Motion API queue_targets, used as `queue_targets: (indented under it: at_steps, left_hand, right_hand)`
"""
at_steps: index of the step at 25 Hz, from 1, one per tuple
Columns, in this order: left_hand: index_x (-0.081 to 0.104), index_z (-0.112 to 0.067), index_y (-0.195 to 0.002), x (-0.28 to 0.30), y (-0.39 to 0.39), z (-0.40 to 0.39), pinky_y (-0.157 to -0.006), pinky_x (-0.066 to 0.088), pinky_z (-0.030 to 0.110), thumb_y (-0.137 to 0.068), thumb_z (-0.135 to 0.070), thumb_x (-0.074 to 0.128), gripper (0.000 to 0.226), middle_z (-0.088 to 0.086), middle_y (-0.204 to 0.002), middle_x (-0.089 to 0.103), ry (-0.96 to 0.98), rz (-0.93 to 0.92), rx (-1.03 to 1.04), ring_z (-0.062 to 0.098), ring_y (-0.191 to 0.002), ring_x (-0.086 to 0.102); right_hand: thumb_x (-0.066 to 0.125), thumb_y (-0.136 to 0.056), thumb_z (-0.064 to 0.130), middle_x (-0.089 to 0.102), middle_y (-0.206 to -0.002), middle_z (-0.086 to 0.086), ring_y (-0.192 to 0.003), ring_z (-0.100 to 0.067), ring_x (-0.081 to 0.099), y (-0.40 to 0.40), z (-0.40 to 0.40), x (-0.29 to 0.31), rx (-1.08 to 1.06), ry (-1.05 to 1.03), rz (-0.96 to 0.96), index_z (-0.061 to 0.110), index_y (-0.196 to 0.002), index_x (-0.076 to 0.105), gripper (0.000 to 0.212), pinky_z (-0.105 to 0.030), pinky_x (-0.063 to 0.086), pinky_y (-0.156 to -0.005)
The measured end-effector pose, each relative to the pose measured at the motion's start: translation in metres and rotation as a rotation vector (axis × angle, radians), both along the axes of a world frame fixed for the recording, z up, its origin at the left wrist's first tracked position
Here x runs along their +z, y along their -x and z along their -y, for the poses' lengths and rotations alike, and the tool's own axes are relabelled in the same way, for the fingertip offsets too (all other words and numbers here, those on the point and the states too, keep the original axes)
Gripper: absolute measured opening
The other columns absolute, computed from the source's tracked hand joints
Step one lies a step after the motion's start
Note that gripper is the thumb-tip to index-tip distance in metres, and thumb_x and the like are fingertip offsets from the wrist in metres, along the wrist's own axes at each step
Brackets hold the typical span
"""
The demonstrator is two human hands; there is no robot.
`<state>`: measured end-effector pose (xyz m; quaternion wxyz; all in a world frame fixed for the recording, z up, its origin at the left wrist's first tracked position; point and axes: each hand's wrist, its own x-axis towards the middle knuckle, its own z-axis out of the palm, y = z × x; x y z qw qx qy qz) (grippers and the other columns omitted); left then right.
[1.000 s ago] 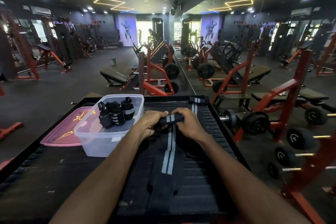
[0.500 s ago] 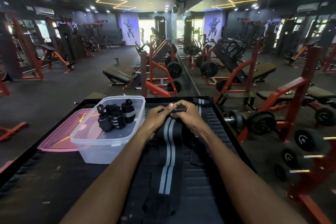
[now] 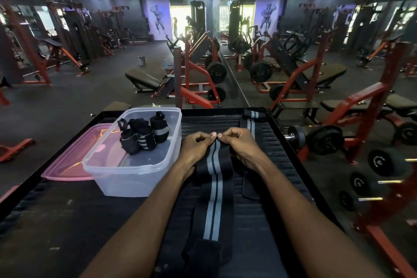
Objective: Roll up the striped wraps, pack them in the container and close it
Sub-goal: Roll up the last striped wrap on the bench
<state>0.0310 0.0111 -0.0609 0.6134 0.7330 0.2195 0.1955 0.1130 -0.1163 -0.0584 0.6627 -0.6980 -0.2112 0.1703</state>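
Observation:
A long black wrap with grey stripes (image 3: pixel 214 196) lies flat along the dark ribbed platform (image 3: pixel 282 165), running toward me. My left hand (image 3: pixel 198 144) and my right hand (image 3: pixel 239 142) pinch its far end side by side, thumbs nearly touching. A clear plastic container (image 3: pixel 135 169) stands open to the left, with three rolled wraps (image 3: pixel 144 133) inside at its far end. Its pink lid (image 3: pixel 70 162) lies flat behind and left of it. Another striped wrap (image 3: pixel 251 119) lies stretched out at the platform's far right corner.
A dumbbell rack (image 3: pixel 372 165) with several dumbbells stands close on the right. Red weight benches (image 3: pixel 196 88) and machines fill the gym floor beyond the platform's far edge. A mirror wall runs along the right.
The rolled part under my hands one second ago is gone; the wrap now lies flat and my fingertips pinch its far edge, slightly farther from me.

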Motion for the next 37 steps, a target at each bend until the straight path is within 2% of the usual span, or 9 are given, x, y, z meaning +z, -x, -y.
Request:
queue_targets:
  at_steps: [4,7,10,12,17,22,26,31,37]
  left_hand:
    - [0.072,-0.021,-0.074,0.001,0.004,0.003,-0.094,0.052,0.037,-0.086,-0.026,0.077,0.014,0.002,-0.09,0.074,0.067,0.058,0.02,0.023,-0.098,0.069]
    - [0.072,-0.015,-0.08,0.007,0.008,0.005,-0.094,0.053,0.034,-0.083,-0.008,0.078,0.01,0.003,-0.091,0.073,0.112,0.115,0.024,0.021,-0.096,0.067]
    - [0.072,-0.011,-0.084,0.01,0.011,0.007,-0.093,0.053,0.031,-0.083,-0.002,0.076,0.011,0.002,-0.089,0.072,0.094,0.128,0.002,0.015,-0.091,0.066]
    - [0.073,-0.012,-0.082,0.012,0.012,0.007,-0.092,0.052,0.029,-0.084,-0.005,0.076,0.008,0.001,-0.088,0.073,0.097,0.14,-0.01,0.014,-0.09,0.066]
    - [0.072,-0.018,-0.075,0.012,0.012,0.002,-0.082,0.051,0.025,-0.084,-0.014,0.078,0.012,-0.001,-0.082,0.073,-0.01,0.166,-0.009,0.011,-0.081,0.065]
    - [0.072,-0.02,-0.07,0.014,0.011,0.002,-0.085,0.052,0.03,-0.083,-0.017,0.079,0.015,0.003,-0.084,0.073,0.062,0.204,-0.017,0.015,-0.085,0.066]
    - [0.07,-0.017,-0.075,0.011,0.01,0.002,-0.079,0.049,0.021,-0.083,-0.007,0.078,0.015,-0.003,-0.082,0.072,0.008,0.187,-0.023,0.008,-0.082,0.066]
    - [0.07,-0.021,-0.078,0.008,0.009,0.002,-0.087,0.051,0.025,-0.081,-0.002,0.077,0.02,-0.002,-0.089,0.073,-0.002,0.179,-0.017,0.01,-0.09,0.066]
    - [0.074,-0.016,-0.083,0.011,0.01,0.009,-0.093,0.053,0.032,-0.085,-0.018,0.078,0.005,0.002,-0.091,0.075,0.104,0.149,-0.017,0.017,-0.095,0.069]
  right_hand:
    - [0.076,-0.084,0.005,0.071,-0.083,-0.014,-0.081,-0.024,0.066,0.004,0.003,0.006,0.01,-0.053,-0.061,0.007,-0.075,0.071,0.011,-0.038,0.053,-0.077]
    - [0.075,-0.088,0.024,0.075,-0.091,-0.02,-0.084,-0.032,0.072,0.006,0.006,0.007,0.052,0.023,-0.136,0.003,-0.086,0.073,0.021,-0.048,0.057,-0.078]
    - [0.075,-0.088,0.022,0.076,-0.088,-0.014,-0.082,-0.022,0.069,0.008,0.005,0.005,-0.002,0.066,0.059,0.006,-0.083,0.077,0.017,-0.044,0.055,-0.083]
    - [0.076,-0.086,0.014,0.076,-0.086,-0.011,-0.082,-0.016,0.067,0.008,0.006,0.007,-0.015,0.047,0.158,0.013,-0.08,0.078,0.007,-0.036,0.054,-0.085]
    - [0.077,-0.084,0.007,0.076,-0.09,-0.017,-0.085,-0.019,0.068,0.008,0.009,0.011,0.038,0.014,0.182,0.022,-0.076,0.077,0.016,-0.034,0.055,-0.09]
    - [0.075,-0.081,-0.005,0.075,-0.084,-0.004,-0.085,-0.015,0.069,0.012,0.011,0.017,0.037,-0.068,0.128,0.017,-0.077,0.075,0.022,-0.028,0.055,-0.088]
    - [0.073,-0.08,-0.011,0.075,-0.085,-0.007,-0.079,-0.008,0.071,0.014,0.011,0.017,0.063,-0.087,0.103,0.007,-0.082,0.075,0.018,-0.02,0.056,-0.079]
    - [0.078,-0.084,0.011,0.076,-0.09,-0.01,-0.087,-0.016,0.07,0.011,0.011,0.015,0.054,0.039,0.142,0.013,-0.081,0.076,0.004,-0.032,0.055,-0.09]
    - [0.079,-0.077,-0.003,0.072,-0.091,-0.023,-0.083,-0.026,0.058,0.005,0.014,0.014,0.005,-0.028,0.153,0.019,-0.074,0.074,0.023,-0.038,0.055,-0.09]
